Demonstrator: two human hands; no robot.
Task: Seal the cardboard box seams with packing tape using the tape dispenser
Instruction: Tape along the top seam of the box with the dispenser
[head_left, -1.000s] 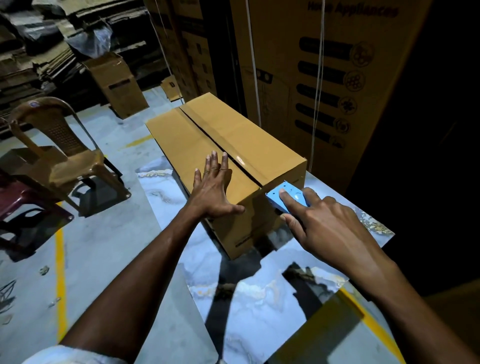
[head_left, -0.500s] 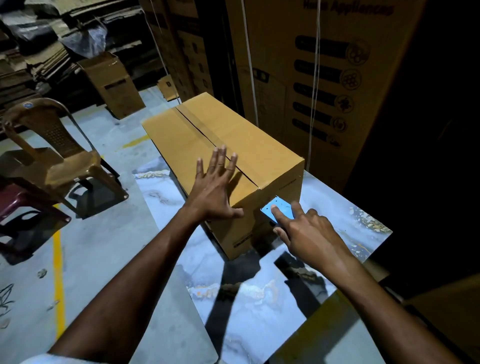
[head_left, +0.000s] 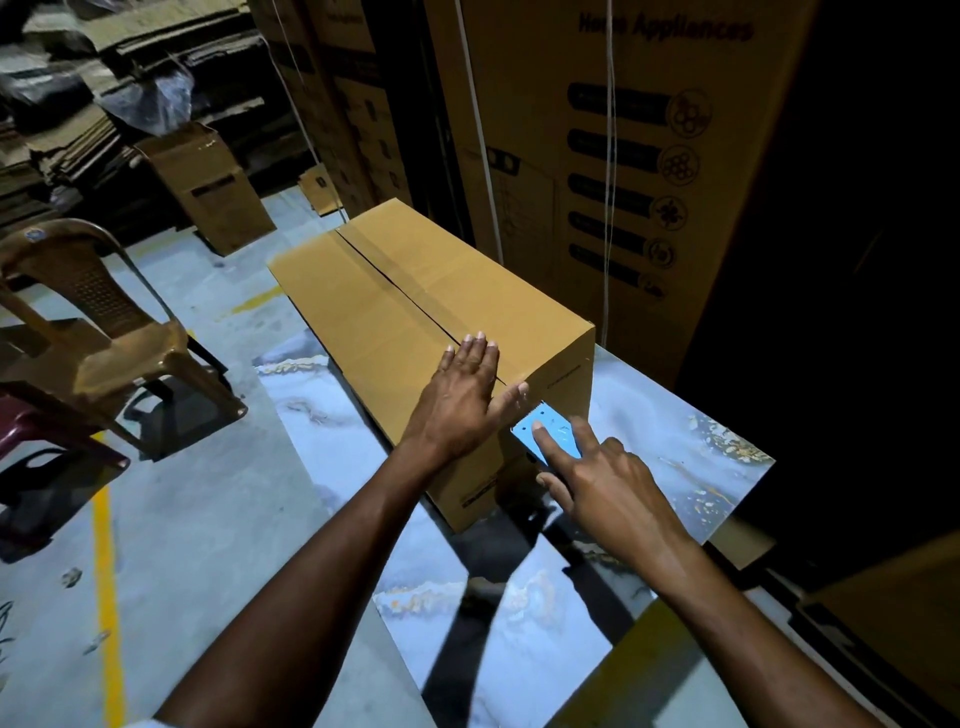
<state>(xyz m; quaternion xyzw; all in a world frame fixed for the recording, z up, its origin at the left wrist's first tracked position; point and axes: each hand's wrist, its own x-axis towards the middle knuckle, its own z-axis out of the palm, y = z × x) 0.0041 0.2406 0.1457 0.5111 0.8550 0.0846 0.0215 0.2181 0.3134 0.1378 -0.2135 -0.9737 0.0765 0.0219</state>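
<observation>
Box (head_left: 415, 306) seemed stiff but light, so the left hand (head_left: 462, 400) lay flat pinning it while the right hand (head_left: 608, 488) just beside gripped the tape dispenser (head_left: 550, 434), forefinger on top.

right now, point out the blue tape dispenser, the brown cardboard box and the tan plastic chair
blue tape dispenser (head_left: 562, 432): head view, on its flat blue top plate
brown cardboard box (head_left: 467, 291): head view, on the right top flap
tan plastic chair (head_left: 88, 283): head view, on the backrest
</observation>
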